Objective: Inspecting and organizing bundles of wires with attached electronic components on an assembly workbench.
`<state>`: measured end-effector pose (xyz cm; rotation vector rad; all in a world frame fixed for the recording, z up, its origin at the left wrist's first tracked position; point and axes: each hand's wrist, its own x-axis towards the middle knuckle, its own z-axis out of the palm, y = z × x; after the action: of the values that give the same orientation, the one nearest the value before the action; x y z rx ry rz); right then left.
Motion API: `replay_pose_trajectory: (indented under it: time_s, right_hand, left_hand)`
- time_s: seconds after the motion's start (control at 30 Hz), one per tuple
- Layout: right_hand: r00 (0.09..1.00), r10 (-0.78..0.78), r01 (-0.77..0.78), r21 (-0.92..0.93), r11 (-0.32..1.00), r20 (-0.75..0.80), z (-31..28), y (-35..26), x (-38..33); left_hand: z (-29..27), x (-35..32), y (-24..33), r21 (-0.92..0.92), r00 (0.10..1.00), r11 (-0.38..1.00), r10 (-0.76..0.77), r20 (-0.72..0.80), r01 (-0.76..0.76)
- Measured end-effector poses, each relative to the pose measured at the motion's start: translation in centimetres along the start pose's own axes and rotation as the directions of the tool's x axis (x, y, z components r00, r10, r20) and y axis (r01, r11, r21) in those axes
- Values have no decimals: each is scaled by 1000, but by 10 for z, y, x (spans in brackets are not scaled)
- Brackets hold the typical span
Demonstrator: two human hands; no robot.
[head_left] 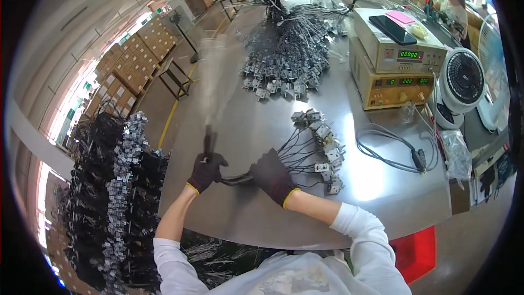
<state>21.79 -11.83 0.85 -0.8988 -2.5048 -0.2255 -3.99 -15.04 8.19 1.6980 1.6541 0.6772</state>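
Observation:
Dark work gloves with yellow cuffs cover both my hands. My right hand (272,176) is closed around a bundle of thin black cables (237,179) over the middle of the metal table. To its right the cables fan out to a row of small silver metal parts (323,150) lying on the tabletop. My left hand (206,171) grips the other end of the bundle; a dark blurred piece sticks up above its fingers, too smeared to name. Farther up, a pale blurred streak (212,76) hangs over the table's left edge.
A large heap of similar cabled parts (284,65) covers the far table. At right stand two stacked test instruments (396,57) with a phone on top, a fan (463,79) and a coiled cable (417,158). More parts hang at left (117,202). A red bin (417,254) sits below; a person (454,8) is at far right.

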Motion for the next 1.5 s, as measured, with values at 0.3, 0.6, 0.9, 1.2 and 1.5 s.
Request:
replay_pose_trajectory:
  time_s: [0.3, 0.6, 0.9, 1.2, 1.5]
  right_hand:
    - [996, 88, -69, 525, 848, -11, -145, 49, -87]
    - [755, 628, -655, 280, 702, 191, -123, 64, -149]
    - [675, 640, -730, 458, 507, 367, -97, 14, -128]
    - [811, 284, -442, 219, 870, 511, -94, -20, -88]
    - [930, 35, -104, 169, 980, 366, -48, -19, -96]
  left_hand:
    - [36, 94, -41, -227, 672, 957, -50, -739, -178]
    - [42, 176, -80, 36, 292, 977, 98, -951, -210]
    - [57, 170, -80, -206, 376, 977, -169, -911, -59]
    - [44, 161, -72, -295, 445, 937, -188, -876, -185]
    - [55, 167, -87, -433, 532, 875, -266, -804, -216]
